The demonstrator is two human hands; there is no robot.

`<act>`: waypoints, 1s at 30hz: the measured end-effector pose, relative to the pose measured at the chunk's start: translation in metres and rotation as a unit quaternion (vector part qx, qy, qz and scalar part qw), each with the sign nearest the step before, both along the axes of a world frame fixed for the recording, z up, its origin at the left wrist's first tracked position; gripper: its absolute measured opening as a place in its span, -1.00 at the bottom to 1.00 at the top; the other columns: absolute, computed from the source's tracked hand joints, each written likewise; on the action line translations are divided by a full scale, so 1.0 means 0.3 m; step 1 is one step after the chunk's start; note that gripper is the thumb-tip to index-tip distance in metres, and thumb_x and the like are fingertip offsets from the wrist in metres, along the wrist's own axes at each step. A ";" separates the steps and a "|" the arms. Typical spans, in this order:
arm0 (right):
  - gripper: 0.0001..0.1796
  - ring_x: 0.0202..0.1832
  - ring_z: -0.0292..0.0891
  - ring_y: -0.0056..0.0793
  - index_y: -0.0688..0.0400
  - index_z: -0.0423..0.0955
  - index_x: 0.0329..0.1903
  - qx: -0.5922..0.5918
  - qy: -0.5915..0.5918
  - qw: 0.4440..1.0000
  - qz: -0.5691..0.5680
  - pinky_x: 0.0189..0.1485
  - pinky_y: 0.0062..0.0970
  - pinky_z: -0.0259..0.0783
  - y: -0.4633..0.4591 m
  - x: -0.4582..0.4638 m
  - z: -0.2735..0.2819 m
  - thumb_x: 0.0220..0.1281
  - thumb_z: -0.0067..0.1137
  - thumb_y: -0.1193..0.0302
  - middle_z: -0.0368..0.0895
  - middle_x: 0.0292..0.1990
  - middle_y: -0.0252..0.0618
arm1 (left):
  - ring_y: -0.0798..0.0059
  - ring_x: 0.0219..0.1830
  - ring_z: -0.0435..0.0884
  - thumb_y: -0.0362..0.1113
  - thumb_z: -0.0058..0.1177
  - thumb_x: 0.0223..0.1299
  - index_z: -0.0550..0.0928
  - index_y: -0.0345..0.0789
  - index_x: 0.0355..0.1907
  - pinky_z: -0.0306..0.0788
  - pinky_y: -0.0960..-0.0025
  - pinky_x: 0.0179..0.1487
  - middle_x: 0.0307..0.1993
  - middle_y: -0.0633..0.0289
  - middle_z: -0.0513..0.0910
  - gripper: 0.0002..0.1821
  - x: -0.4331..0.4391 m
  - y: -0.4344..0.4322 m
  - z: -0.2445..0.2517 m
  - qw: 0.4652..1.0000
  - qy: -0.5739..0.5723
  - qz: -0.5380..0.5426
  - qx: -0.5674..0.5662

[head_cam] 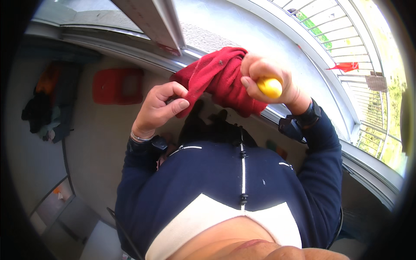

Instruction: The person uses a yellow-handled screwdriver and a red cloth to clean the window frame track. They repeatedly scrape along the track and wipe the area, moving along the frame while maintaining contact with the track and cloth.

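A dark red cloth point(214, 78) hangs in folds between my hands, over the metal sill of an open window or door. With thumb and fingers, my left hand point(161, 105) pinches its left edge. My right hand point(269, 74) is closed around a yellow, round-ended object point(270, 87), of which only the end shows; the rest is hidden in the fist. The cloth's right part meets the fingers of that hand, and whether they grip it too is hard to tell.
The metal frame point(162, 22) of a door or window stands ahead. Beyond it are a balcony floor point(234, 26) and a railing point(351, 45) with a red cloth piece point(346, 67). A red plastic stool or container point(113, 86) is on the floor at left, with piled clothes point(42, 113) farther left.
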State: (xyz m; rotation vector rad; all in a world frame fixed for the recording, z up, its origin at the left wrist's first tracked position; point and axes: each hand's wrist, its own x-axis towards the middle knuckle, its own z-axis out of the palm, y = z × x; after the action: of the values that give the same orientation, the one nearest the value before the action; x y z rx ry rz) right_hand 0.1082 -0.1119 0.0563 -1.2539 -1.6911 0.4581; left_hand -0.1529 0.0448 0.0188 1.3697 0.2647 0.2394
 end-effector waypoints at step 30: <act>-0.77 -0.51 0.49 -0.37 0.16 0.36 -0.42 0.061 0.173 0.982 0.036 -0.44 -0.47 0.43 -0.088 -0.001 0.040 0.01 0.22 0.70 0.51 -0.53 -0.25 | 0.72 -0.39 0.39 -0.45 0.20 0.24 0.58 -0.38 -0.29 0.31 0.56 -0.29 -0.44 0.41 0.53 -0.92 0.079 -0.066 0.009 0.986 0.054 -0.155 -0.020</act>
State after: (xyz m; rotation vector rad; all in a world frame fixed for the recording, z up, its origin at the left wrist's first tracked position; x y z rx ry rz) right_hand 0.1079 -0.1383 0.0682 -0.9633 -1.4483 0.5715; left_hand -0.1292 0.0249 0.0217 1.3660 0.1425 -0.0985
